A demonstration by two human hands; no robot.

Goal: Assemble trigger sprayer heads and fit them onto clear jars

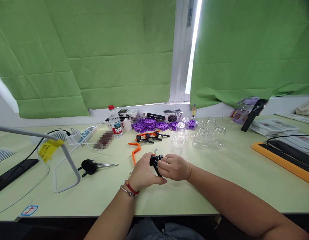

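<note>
My left hand (142,173) curls around a small black part (156,164) just above the table, its thumb stretched out toward me. From the other side, the fingers of my right hand (173,167) pinch that same part; its exact kind is hidden by the fingers. A metal tip shows just beyond it. Beyond my left hand lies an orange bent bracket (136,150). Farther back, several black clamp-like pieces (149,137) with orange parts lie in a row. To the left rests a black piece with metal rods (91,166).
Purple round pieces (149,124) are piled along the back near a water bottle (115,121) and a cup holder box (172,115). Transparent cups (200,138) stand back right. An orange-edged paper trimmer (281,163) lies right. A bent grey metal bar (67,156) and cables occupy the left.
</note>
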